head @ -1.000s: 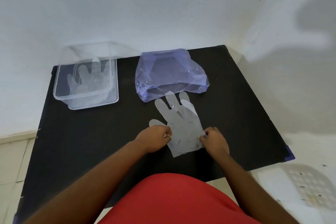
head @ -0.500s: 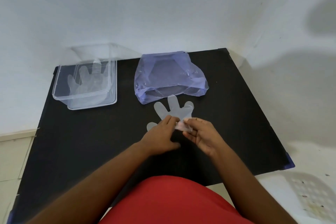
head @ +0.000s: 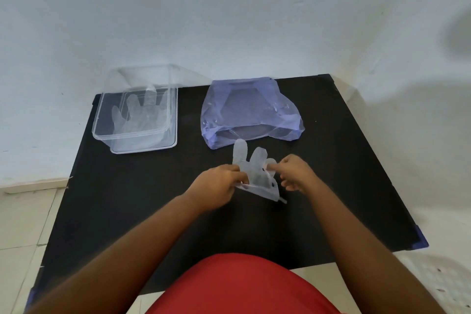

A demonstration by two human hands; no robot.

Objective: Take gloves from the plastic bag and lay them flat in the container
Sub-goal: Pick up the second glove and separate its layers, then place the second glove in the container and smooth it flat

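A thin, clear glove point(head: 257, 173) is held up between both hands, a little above the black table point(head: 127, 199), with its fingers pointing away from the person toward the plastic bag point(head: 251, 109). The left hand point(head: 219, 190) is closed on the left side of the glove near the cuff, and the cuff edge hangs as a crumpled strip below and to the right of this hand. The right hand point(head: 295, 173) pinches the right side of the glove with the thumb and first finger, while the other fingers are curled in. The glove is not flat; it is folded and wrinkled between the two hands. Just behind it lies the plastic bag, pale blue and see-through, with its open mouth facing the person, and the longest finger of the glove appears just in front of this mouth. Whether more gloves are inside the bag I cannot tell. To the left, well apart from the bag, stands the clear container point(head: 135, 140) near the back left corner of the table. Inside it lies a glove in the container point(head: 140, 115), spread flat, fingers pointing to the wall. The table stands against a white wall point(head: 229, 20), and at the bottom edge is the red clothing point(head: 244, 288) of the person.
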